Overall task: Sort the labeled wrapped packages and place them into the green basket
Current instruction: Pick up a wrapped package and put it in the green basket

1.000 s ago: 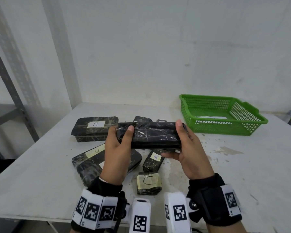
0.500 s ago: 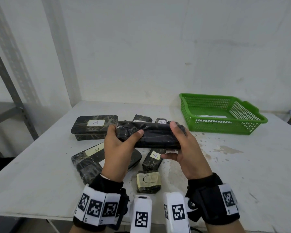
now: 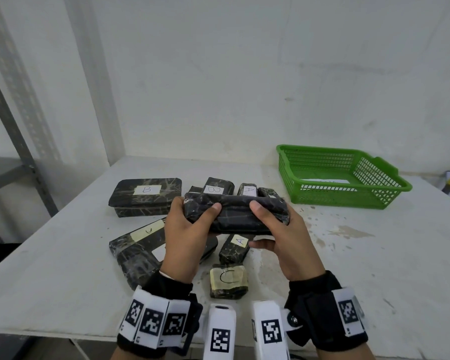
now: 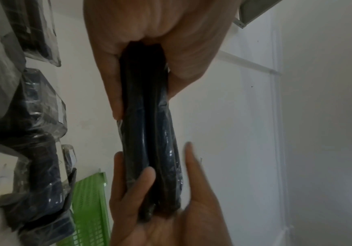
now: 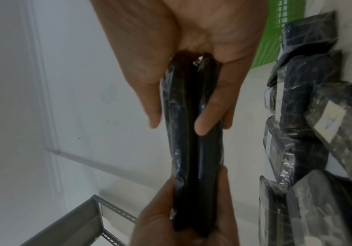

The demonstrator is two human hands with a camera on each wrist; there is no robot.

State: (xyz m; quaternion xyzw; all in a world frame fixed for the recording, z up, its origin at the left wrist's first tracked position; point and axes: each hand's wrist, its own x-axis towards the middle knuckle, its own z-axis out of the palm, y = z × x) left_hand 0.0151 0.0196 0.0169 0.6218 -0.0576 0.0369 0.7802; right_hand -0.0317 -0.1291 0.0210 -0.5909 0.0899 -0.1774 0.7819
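Centrally, both the left hand (image 3: 185, 240) and the right hand (image 3: 283, 237) curl their fingers round the ends of a long black plastic-wrapped package (image 3: 235, 215), left of the green slatted plastic basket (image 3: 340, 200).

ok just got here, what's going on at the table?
A person grips a long black wrapped package by its ends, left hand and right hand, above the table. No label shows on its visible faces. The other packages lie on the table, marked A, B or C. The green basket holds no package that shows yet.
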